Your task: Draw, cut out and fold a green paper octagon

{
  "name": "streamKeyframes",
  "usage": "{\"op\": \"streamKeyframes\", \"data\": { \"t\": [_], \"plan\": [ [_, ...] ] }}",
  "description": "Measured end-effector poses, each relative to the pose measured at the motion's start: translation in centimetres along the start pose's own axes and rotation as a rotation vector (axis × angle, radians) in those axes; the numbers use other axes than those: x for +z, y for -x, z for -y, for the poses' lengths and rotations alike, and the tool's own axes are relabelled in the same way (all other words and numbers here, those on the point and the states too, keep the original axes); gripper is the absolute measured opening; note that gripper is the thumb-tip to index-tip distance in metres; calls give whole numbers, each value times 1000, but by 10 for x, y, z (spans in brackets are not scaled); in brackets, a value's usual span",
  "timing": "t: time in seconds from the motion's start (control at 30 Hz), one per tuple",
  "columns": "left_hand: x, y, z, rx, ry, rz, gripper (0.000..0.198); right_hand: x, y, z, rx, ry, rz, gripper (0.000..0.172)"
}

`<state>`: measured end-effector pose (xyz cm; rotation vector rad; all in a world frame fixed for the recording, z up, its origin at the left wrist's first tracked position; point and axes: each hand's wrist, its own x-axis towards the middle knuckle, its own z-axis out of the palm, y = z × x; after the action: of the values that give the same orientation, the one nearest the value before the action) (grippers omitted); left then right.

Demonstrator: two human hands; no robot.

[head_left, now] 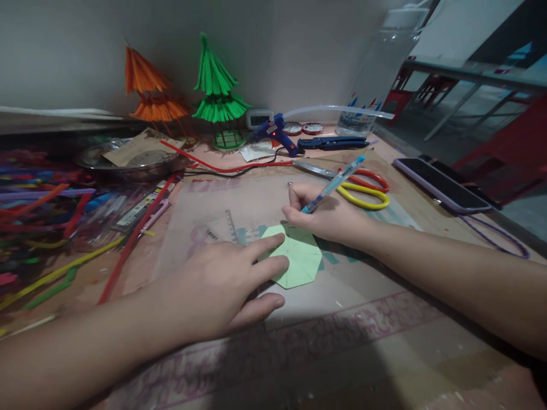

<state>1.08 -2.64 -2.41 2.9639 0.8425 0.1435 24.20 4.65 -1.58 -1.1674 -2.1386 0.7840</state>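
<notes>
A pale green paper octagon [302, 256] with faint lines meeting near its middle lies flat on a translucent sheet [205, 199]. Two fingers of my left hand [226, 279] rest on its left part, the fingers spread and the thumb off to the near side. My right hand [320, 213] grips a blue pen [337, 181] at the far edge of the octagon. The pen's tip is hidden behind my fingers. A clear ruler [231, 226] lies just beyond my left hand, partly covered.
Scissors [365, 193] with red and yellow handles lie beyond my right hand. Behind stand a blue glue gun [280, 134], a cutter [333, 142], green [217, 85] and orange [149, 85] tiered models and a bottle [376, 74]. A phone [442, 183] lies right; pipe cleaners [38, 210] crowd the left.
</notes>
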Motion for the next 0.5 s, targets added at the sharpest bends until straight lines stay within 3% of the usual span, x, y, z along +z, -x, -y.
{"op": "streamKeyframes", "data": {
  "t": [0.23,0.4,0.5],
  "plan": [
    [-1,0,0,10,-29,18,33,0,-3,-7,0,-104,-48,23],
    [-4,-3,1,67,-24,22,30,2,0,-3,-68,-246,32,19],
    [-3,-3,-1,64,-37,11,31,2,4,1,-71,-218,82,14]
  ]
}}
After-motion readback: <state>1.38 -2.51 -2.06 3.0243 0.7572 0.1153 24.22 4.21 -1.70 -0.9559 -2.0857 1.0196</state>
